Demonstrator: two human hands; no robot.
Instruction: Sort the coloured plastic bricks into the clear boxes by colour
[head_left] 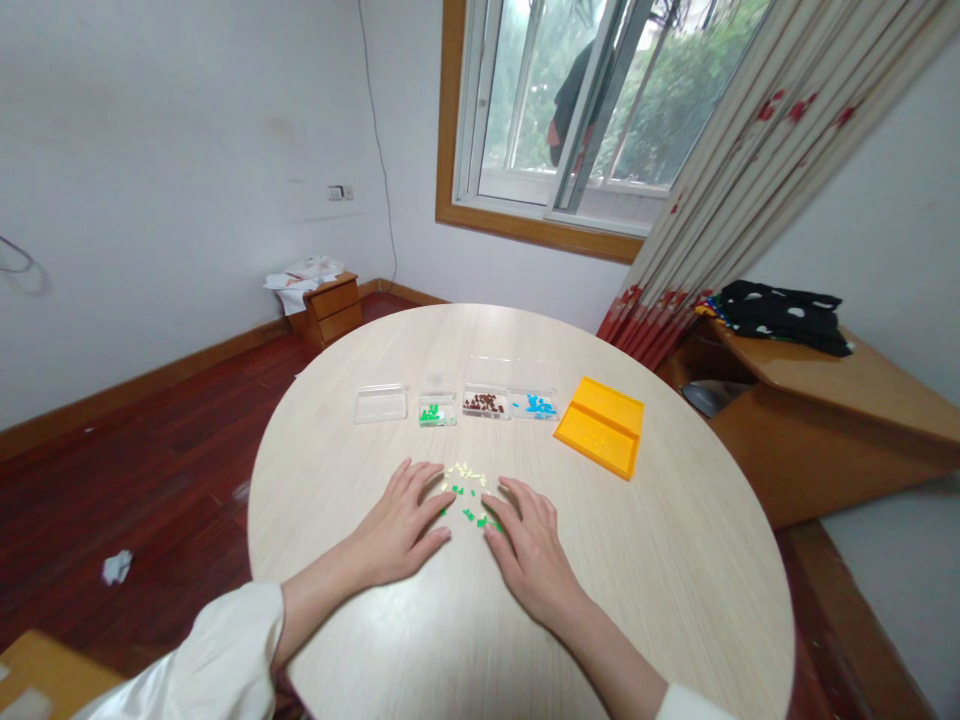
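Observation:
On the round table, small green pieces (469, 515) and pale yellow pieces (466, 471) lie loose between my hands. My left hand (411, 520) rests at their left side, fingers spread, fingertips close to the pieces. At their right side my right hand (529, 540) has its fingers apart, near or touching some green pieces. Neither hand grips anything. Behind the pile stand clear plastic boxes: one with green pieces (430, 413), one with dark brown pieces (484, 404) and one with blue pieces (538, 405). The leftmost clear box (380, 404) shows no pieces inside.
A yellow two-part tray (598, 425) lies at the right of the boxes, with a few tiny pale pieces in it. The table (660, 590) has a rounded edge. Beyond it are a small drawer cabinet (334, 308), a wooden desk (847, 410) and a curtain (720, 200).

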